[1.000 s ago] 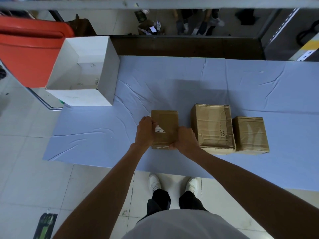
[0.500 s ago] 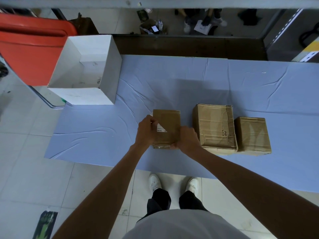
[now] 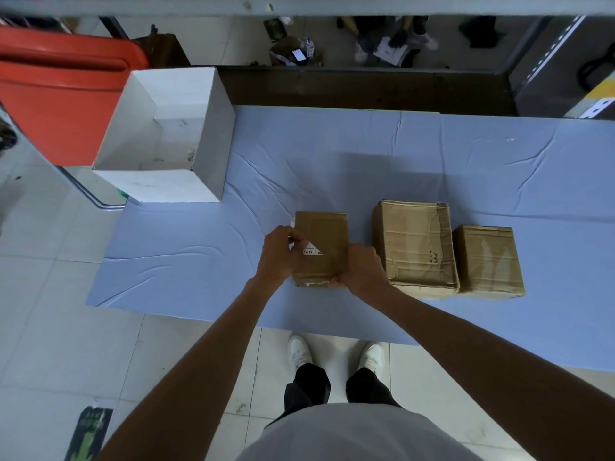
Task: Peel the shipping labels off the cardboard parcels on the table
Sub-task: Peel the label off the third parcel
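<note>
Pinching the label point(image 3: 312, 250), the left hand point(image 3: 278, 252) may tear it by yanking. The right hand point(image 3: 361, 271) clamps the parcel point(image 3: 324, 227) beside it; slackening could let the parcel skid.

Bare cloth point(image 3: 199, 267) left, tall parcel point(image 3: 412, 241) right

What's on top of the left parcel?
A white label, pinched by the left hand; the right hand grips the parcel's near corner. That hand hides the label's left part.
</note>
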`<state>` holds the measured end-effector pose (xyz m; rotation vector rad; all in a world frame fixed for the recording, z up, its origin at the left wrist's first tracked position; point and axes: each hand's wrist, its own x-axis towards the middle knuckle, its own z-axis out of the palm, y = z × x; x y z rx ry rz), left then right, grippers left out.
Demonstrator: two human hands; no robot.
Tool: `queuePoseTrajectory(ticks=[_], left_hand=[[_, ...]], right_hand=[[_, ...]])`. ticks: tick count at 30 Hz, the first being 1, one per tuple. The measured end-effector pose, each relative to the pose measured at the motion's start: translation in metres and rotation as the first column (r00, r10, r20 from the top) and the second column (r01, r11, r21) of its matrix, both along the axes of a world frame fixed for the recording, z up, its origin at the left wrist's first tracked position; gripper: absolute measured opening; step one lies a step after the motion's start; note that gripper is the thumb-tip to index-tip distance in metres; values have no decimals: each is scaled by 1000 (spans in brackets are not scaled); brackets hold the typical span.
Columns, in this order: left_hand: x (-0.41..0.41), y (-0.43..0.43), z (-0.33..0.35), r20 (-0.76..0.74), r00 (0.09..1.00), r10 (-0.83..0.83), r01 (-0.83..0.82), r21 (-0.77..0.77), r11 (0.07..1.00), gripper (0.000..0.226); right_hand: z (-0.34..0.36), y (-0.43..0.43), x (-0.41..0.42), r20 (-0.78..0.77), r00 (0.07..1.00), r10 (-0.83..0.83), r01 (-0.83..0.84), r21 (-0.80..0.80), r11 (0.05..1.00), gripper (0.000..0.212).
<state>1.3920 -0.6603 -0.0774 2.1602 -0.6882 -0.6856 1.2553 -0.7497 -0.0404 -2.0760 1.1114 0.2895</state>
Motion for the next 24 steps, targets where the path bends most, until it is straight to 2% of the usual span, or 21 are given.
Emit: queuePoseTrajectory(ticks=[4,8,12,24], left_hand=[[-2,-1,1,16,1000,22,-22,41,999,10],[-5,-2,4,16,1000,4,-5,52,999,4],[-7,-1,9,24,1000,-17,16,55,998,12],[-6,2,10,-8,1000,-28,28,70,997,10]], right_hand=[[1,0,-1,-1,1000,-3,3,7,1000,59],[1,0,-1,-1,1000,3,-3,1,1000,57],[1,1,-1,-5,1000,-1,1,7,1000,60],[0,1,0,-3,1000,3,-3,-4,1000,63]])
